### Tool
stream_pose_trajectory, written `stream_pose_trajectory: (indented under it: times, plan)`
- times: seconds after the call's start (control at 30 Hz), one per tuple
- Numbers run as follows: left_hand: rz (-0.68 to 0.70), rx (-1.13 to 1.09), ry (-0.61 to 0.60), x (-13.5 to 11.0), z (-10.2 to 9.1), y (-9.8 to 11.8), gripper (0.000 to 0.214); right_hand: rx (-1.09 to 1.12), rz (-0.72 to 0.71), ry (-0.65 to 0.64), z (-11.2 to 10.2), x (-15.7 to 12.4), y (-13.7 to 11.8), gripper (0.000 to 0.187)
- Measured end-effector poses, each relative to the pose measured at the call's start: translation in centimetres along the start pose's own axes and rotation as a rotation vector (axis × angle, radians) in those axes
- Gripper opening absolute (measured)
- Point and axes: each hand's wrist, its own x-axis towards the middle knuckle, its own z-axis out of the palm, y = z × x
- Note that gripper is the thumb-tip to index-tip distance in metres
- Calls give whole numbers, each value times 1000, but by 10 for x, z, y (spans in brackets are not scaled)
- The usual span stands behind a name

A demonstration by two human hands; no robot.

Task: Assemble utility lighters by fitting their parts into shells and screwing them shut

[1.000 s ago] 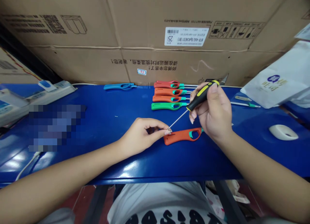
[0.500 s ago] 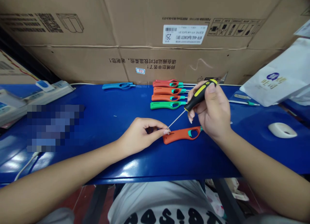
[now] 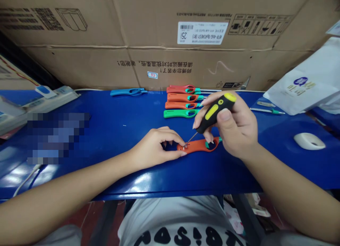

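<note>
My right hand [image 3: 239,130] is wrapped round the black and yellow handle of a screwdriver [image 3: 211,112]. Its thin shaft slants down to the left, and the tip meets the butt end of an orange gas lighter [image 3: 198,147] lying on the blue table. A tiny shiny bit shows at the tip; I cannot make out whether it is a screw. Thumb and fingers of my left hand [image 3: 151,146] hold the lighter's butt end from its near and far sides. The lighter's nozzle is mostly hidden behind my right hand.
Behind stand a green lighter [image 3: 176,113], several red and orange ones, and a blue lighter [image 3: 127,92]. A cardboard box [image 3: 154,33] walls off the back. At right are a white mouse-like object [image 3: 309,141] and a white bag [image 3: 294,84]; at left, a power strip [image 3: 57,100].
The screwdriver tip has gone from between my left fingertips down onto the lighter. My left thumb and fingers have spread to either side of the lighter's end.
</note>
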Motion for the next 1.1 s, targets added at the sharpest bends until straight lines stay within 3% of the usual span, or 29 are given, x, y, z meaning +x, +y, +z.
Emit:
stream_pose_trajectory:
  times: [0.1, 0.2, 0.8, 1.1]
  plan:
    - [77, 101, -19, 0, 0, -4, 43, -3, -13, 0, 2, 0, 0, 21]
    - [102, 147, -46, 0, 2, -8, 52, -9, -10, -41, 4, 0, 2, 20]
    - [50, 158, -88, 0, 2, -6, 42, -49, -15, -64, 5, -5, 8, 24]
    - [59, 173, -81, -2, 2, -7, 40, -91, -91, -102, 3, -6, 7, 21]
